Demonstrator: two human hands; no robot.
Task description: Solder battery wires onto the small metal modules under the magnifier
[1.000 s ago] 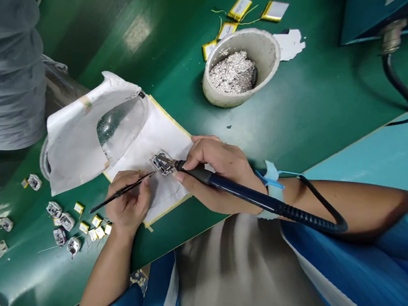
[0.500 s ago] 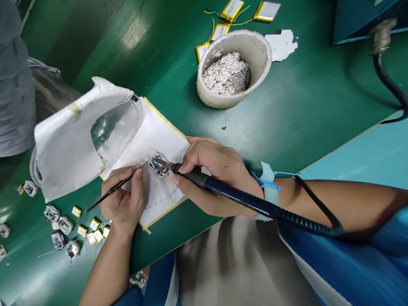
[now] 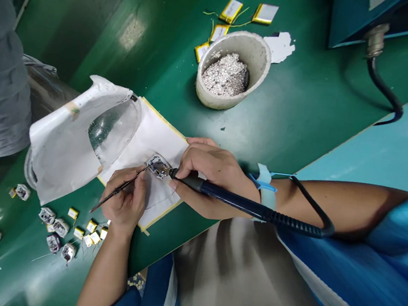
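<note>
A small electronic device with an exposed circuit board (image 3: 158,165) lies on a white sheet (image 3: 152,132) edged with yellow tape. My right hand (image 3: 212,174) is closed around a soldering iron (image 3: 235,199), whose tip end reaches over the right side of the board. Between the fingers of my left hand (image 3: 124,198) are thin dark tweezers (image 3: 120,188), their points at the board's left edge. Whether the iron's tip touches the board I cannot tell.
Beyond my hands stands a round tub (image 3: 233,72) of silvery solder bits, with yellow-edged battery packs (image 3: 231,10) behind it. A clear-windowed white shield (image 3: 75,142) is at left. Several small devices (image 3: 53,243) and batteries (image 3: 91,226) lie front left. A blue box (image 3: 354,22) with a cable sits back right.
The tweezer points have moved slightly up and right, onto the board's left edge. The iron has drawn back a little toward the board's right end. The whole view has shifted slightly.
</note>
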